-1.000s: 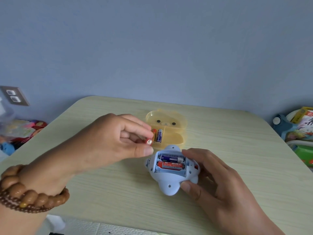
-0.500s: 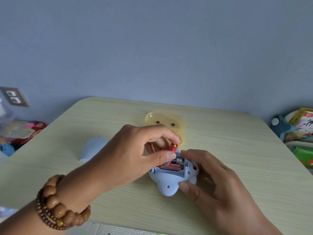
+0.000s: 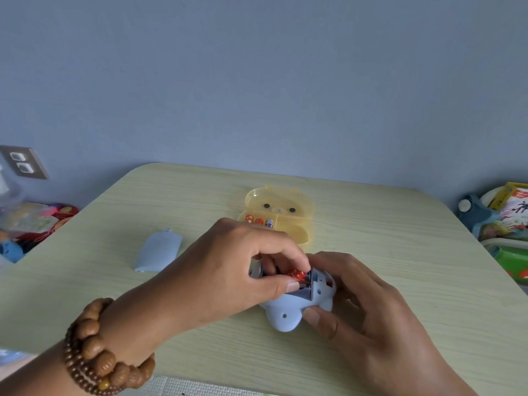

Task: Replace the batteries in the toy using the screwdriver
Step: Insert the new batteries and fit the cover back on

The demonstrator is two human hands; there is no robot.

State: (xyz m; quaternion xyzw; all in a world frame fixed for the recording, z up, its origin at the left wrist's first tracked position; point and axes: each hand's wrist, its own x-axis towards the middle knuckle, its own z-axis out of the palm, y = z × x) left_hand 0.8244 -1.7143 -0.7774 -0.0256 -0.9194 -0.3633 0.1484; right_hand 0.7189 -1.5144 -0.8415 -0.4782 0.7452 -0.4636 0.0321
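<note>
The left hand pinches a red battery between thumb and fingertips, holding it at the open compartment in the back of the toy. A brown beaded bracelet sits on that wrist. The right hand grips the toy's right side, thumb on the near edge and fingers curled over the far edge. The toy is pale blue plastic, lying back-up on the table near its centre, with one screw hole visible in its rounded near end; its long axis runs roughly toward and away from the person. What else lies inside the compartment is hidden by the fingers. Beyond the toy stands an open yellow bear-faced case, lid raised; its left compartment holds three batteries side by side, pointing away from the person. A pale blue cover lies flat to the left, apart from the toy
</note>
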